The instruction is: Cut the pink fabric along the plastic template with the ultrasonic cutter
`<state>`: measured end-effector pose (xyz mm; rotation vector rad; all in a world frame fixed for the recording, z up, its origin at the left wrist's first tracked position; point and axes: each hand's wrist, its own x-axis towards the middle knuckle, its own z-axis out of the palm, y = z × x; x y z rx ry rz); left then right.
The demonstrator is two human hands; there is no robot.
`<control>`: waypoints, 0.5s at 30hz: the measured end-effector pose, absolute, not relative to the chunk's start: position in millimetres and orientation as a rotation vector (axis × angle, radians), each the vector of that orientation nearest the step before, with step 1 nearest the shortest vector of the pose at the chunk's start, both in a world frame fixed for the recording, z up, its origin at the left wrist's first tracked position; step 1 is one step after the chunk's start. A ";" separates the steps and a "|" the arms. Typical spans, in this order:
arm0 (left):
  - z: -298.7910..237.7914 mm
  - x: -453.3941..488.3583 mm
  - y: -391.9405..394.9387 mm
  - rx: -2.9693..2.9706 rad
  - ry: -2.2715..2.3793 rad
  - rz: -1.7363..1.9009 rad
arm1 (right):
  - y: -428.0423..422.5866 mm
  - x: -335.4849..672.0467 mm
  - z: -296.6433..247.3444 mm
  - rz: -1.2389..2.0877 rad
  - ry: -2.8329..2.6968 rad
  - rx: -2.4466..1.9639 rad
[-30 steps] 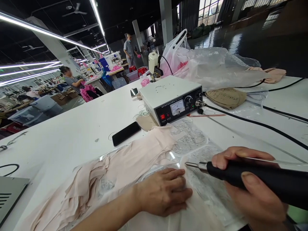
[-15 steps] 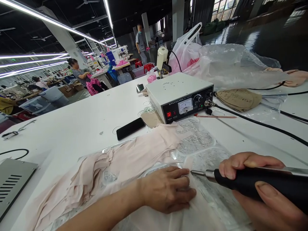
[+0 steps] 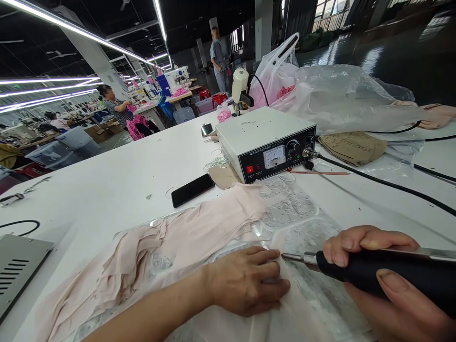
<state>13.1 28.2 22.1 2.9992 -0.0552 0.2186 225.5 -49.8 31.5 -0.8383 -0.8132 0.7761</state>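
Observation:
My left hand (image 3: 249, 282) lies on pale pink fabric (image 3: 185, 242) spread over a clear plastic sheet (image 3: 295, 213), its fingers curled and pressing the cloth down. My right hand (image 3: 384, 280) is wrapped round a black handheld tool (image 3: 384, 273). The tool's metal tip (image 3: 294, 257) points left and sits right at my left fingertips. A black cable (image 3: 374, 183) runs from the white control box (image 3: 267, 137) with a dial and red button toward the tool.
A black phone (image 3: 193, 189) lies on the white table (image 3: 117, 185) left of the box. Clear plastic bags (image 3: 338, 99) and a tan fabric piece (image 3: 351, 147) sit behind. A grey vented device (image 3: 17, 270) is at the left edge. Other people work at distant tables.
The view shifted slightly a second ago and has since steadied. The tool tip stays at my left fingertips. A person in the background has walked a little to the right.

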 end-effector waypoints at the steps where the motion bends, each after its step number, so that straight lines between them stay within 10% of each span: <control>1: 22.3 13.2 28.3 2.998 -0.058 0.225 | -50.1 225.7 31.5 0.781 -0.824 -0.840; 15: 23.7 12.7 28.0 2.986 -0.049 0.212 | -51.4 229.3 32.2 0.760 -0.825 -0.828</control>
